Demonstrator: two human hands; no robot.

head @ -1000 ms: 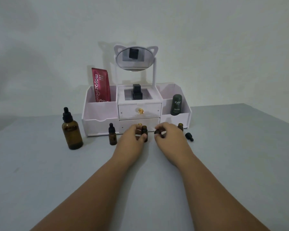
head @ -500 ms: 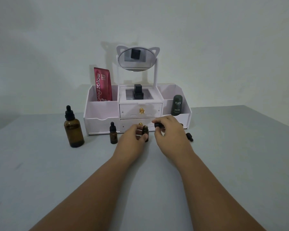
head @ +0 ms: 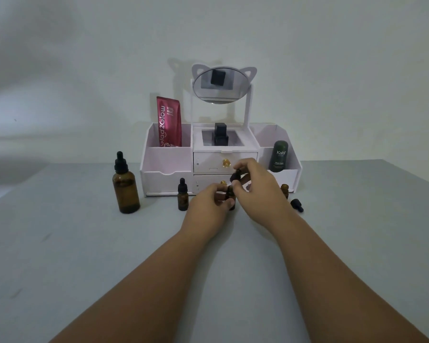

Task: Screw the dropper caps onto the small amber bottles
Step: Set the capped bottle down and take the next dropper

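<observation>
My left hand grips a small amber bottle standing on the grey table, fingers wrapped around its body. My right hand pinches a black dropper cap just above that bottle's open neck, tilted slightly. A second small amber bottle with its cap on stands to the left. A third small amber bottle, uncapped, shows behind my right hand. A loose black dropper cap lies on its side on the table to the right.
A large amber dropper bottle stands at the left. Behind the hands is a white organiser with two drawers, a cat-ear mirror, a red tube, a black bottle and a dark green bottle.
My right hand has lifted the black dropper cap from the table and carried it left to just over the bottle held by my left hand. The left hand stayed put.
</observation>
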